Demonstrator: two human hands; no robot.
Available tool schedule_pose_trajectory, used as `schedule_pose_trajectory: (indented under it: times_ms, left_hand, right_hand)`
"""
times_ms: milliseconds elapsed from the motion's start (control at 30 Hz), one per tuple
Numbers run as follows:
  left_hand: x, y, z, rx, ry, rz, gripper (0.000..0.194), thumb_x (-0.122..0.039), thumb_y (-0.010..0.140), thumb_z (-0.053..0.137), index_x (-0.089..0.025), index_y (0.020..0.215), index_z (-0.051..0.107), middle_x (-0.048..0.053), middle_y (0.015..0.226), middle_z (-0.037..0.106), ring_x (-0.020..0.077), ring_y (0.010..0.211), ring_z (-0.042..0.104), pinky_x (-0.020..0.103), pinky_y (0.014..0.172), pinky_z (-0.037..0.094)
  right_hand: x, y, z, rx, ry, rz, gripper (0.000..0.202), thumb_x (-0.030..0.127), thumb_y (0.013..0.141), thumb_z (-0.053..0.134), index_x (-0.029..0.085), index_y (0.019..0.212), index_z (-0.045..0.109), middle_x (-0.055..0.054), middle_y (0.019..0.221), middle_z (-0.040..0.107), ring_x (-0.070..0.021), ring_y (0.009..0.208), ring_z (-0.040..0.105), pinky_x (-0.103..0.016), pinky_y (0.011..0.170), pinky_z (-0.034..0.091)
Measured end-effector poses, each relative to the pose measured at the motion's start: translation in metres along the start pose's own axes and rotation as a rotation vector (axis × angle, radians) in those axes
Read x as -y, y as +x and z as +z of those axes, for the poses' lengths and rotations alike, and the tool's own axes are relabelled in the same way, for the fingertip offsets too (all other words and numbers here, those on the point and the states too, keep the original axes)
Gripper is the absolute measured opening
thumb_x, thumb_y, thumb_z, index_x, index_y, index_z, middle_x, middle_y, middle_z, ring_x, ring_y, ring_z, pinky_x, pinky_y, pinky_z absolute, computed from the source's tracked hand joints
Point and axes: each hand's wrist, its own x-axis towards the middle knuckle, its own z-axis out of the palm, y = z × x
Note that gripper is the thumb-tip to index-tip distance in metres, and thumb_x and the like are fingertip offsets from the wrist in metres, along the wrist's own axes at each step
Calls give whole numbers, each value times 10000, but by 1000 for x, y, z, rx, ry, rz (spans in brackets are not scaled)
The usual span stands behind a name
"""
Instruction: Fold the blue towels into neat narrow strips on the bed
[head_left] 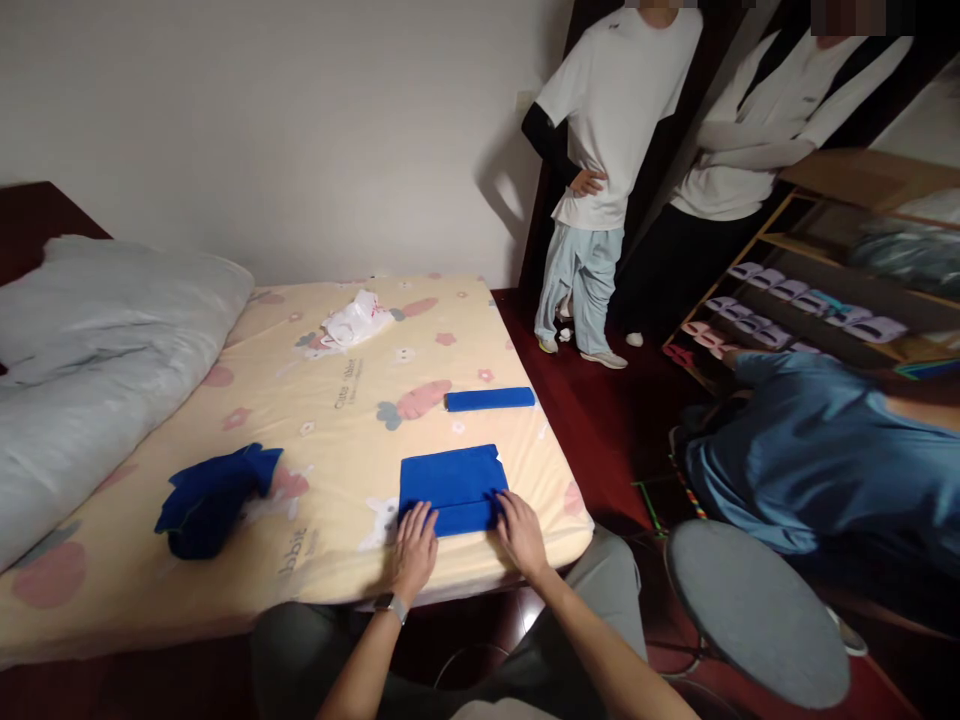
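A blue cloth (450, 476) lies flat on the bed in front of me, with its near part folded over into a strip. My left hand (415, 549) rests on the left end of that strip, fingers stretched out and lying on the fabric. On the right end lies my right hand (522, 536), its fingers apart and slightly bent over the cloth's edge. Farther back is a narrow blue folded cloth bundle (490, 399). A crumpled dark blue cloth (217, 500) sits to the left, away from both hands.
The bed (330, 500) has a patterned yellow sheet, a grey quilt (112, 350) and a white plastic bag (358, 320). A round stool (757, 610) stands right. One person (810, 450) crouches by a slipper rack (787, 290); two others stand behind.
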Motion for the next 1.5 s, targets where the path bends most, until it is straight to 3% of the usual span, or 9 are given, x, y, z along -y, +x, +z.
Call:
schedule_pose_trajectory:
  times_ms: [133,233,367,633,800,933,1100,1300,1500]
  left_hand:
    - [-24,18,18,87,-41,95,599,-278,994,366,-243,1580,247,59,1626,331,249,1509,284,510,1239,262]
    - [-15,12,32,105,-16,51,624,-338,1006,364,-227,1593,185,82,1622,332,251,1508,284,516,1228,282]
    - [17,-8,34,131,7,46,672,-408,1003,389,-245,1601,131,73,1643,281,244,1514,268,488,1224,296]
    - [58,-30,23,115,43,-54,739,-432,991,414,-208,1607,74,104,1650,250,263,1519,252,489,1222,299]
    - [69,-32,20,124,15,-33,697,-378,985,418,-210,1602,142,98,1645,272,252,1505,289,464,1218,320]
    - [76,-32,19,102,2,-33,600,-251,960,405,-229,1554,321,74,1607,369,229,1472,363,434,1196,371]
    - [81,-31,18,24,-80,-67,527,-148,907,425,-283,1403,544,38,1496,532,220,1389,487,441,1169,419]
    - [74,-18,0,-67,-384,-254,365,-290,951,446,-266,1273,615,68,1287,682,219,1214,634,405,1044,533]
    - [66,-29,-5,-15,-559,-442,402,-479,944,463,-233,1221,617,101,1164,713,251,1088,683,421,958,566]
  right_hand:
    - [38,4,32,133,19,-252,630,240,982,396,202,1593,250,-93,1586,373,-282,1469,321,-517,1199,267]
    - [45,4,50,172,0,-284,681,267,984,419,193,1611,161,-99,1601,329,-287,1482,299,-531,1198,272]
    - [22,3,47,215,-27,-316,692,298,982,446,170,1606,175,-89,1622,264,-270,1503,247,-498,1220,252]
    - [-41,3,6,280,-73,-285,688,303,968,444,115,1591,218,-111,1625,241,-264,1511,223,-489,1231,239]
    - [-54,4,2,271,-46,-279,728,225,891,479,106,1578,268,-135,1612,278,-277,1495,267,-510,1215,279]
    - [-53,2,5,215,12,-219,746,154,818,493,158,1551,353,-119,1594,350,-283,1475,316,-526,1200,320]
    - [-54,-1,1,102,158,-86,575,164,868,483,215,1439,512,-124,1453,536,-289,1339,502,-541,1137,412]
    - [-59,11,-20,171,362,70,420,308,971,395,205,1323,599,-114,1291,659,-265,1188,621,-464,1072,474]
    - [-63,8,-31,246,511,117,401,410,957,418,203,1218,641,-107,1224,690,-279,1143,636,-460,1042,486]
